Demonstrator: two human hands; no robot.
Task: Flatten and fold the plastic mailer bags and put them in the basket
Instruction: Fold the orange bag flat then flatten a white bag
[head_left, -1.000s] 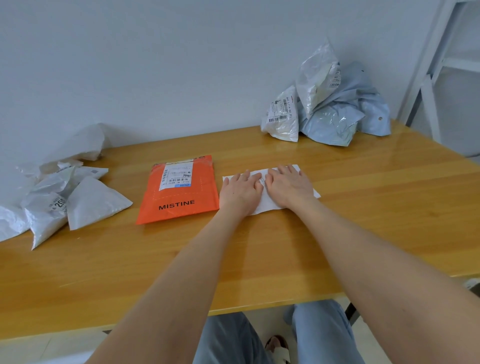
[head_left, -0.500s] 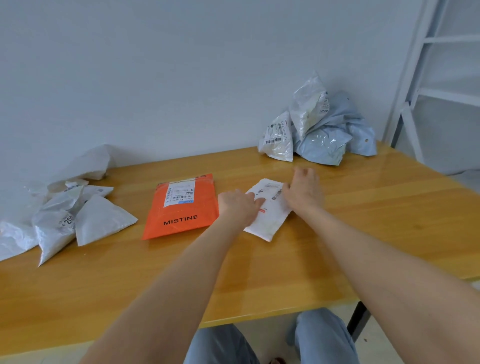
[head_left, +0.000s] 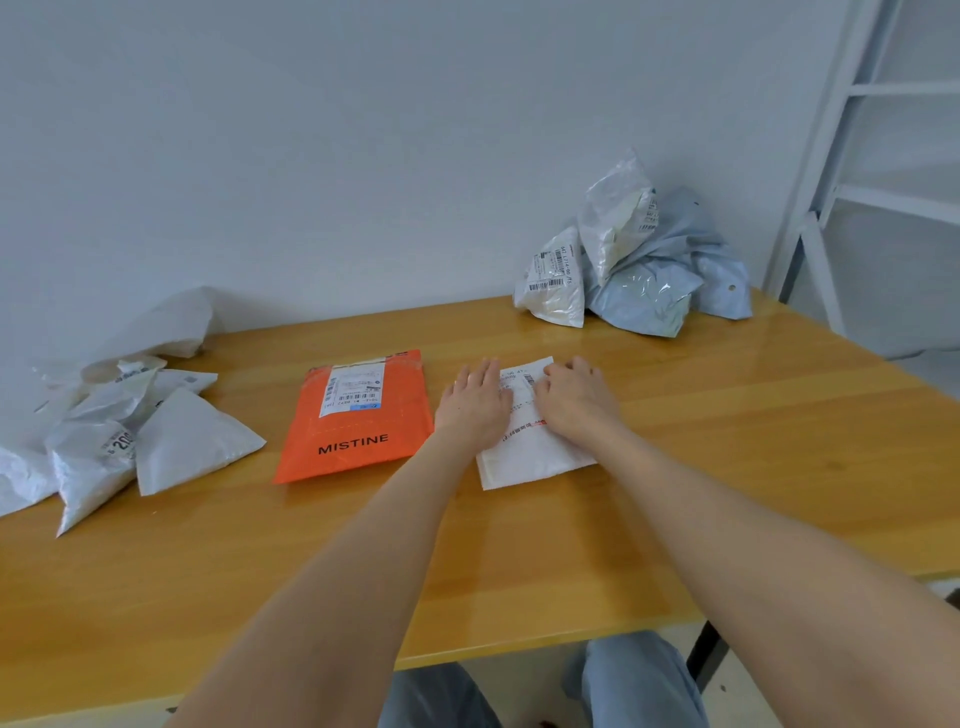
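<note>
Item: white mailer bag, flattened, lying on the wooden table near its middle, long side running away from the person, printed label face up at the far end. Left hand: palm down on the bag's left far part, fingers straight and close together, pressing flat. Right hand: palm down on the bag's right far part, fingers bent at the knuckles over the far edge; whether they pinch the plastic or only press it cannot be told. The near end of the bag lies bare between the two forearms. Just beside it to the left, apart from it: orange mailer, flat, marked MISTINE, with a white shipping label on its far half. Left edge of table: heap of crumpled white bags, one folded to a triangle. Far right corner, against the wall: heap of white and pale blue bags, unflattened, barcode labels showing. Right of the table: white shelf frame. Below the near table edge: the person's legs in light blue trousers.
</note>
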